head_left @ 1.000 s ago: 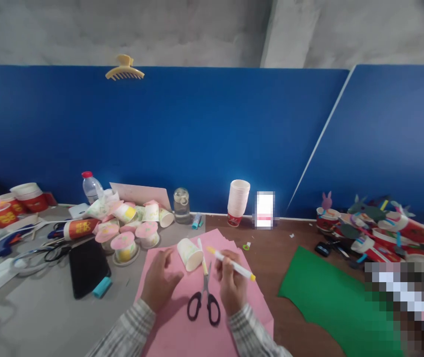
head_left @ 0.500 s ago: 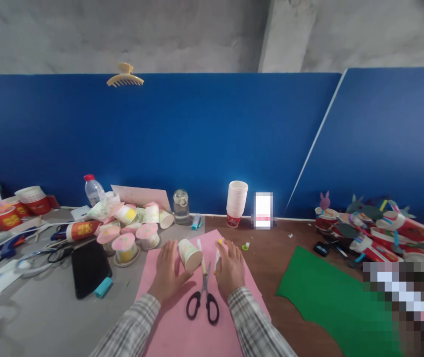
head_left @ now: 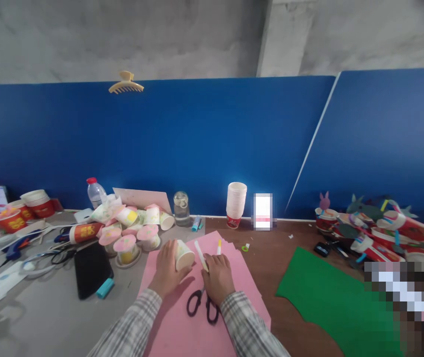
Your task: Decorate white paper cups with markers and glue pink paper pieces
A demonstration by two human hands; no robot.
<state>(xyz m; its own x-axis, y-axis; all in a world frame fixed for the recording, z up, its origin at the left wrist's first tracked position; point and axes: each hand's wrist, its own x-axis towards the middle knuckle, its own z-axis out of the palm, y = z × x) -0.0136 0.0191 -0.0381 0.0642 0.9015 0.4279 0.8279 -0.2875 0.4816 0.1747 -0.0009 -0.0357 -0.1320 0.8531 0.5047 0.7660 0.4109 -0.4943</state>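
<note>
My left hand is closed round the side of a pale paper cup that lies tilted, its base toward me. To the right, my right hand lies over the scissors, hiding their blades, with its fingertips at a white stick-like pen. Whether it grips the pen cannot be made out. Beyond that hand a yellow-tipped pen rests on the pink paper. Both black scissor handles show below the hand.
Decorated cups, a black tablet and a teal marker are at the left. A glass jar and stacked cups stand behind. Green paper and a pile of red cups are at the right.
My right hand has moved left, from beside the yellow-tipped pen onto the scissors and the white pen. My left hand and the cup have shifted slightly left, with the fingers now against the cup.
</note>
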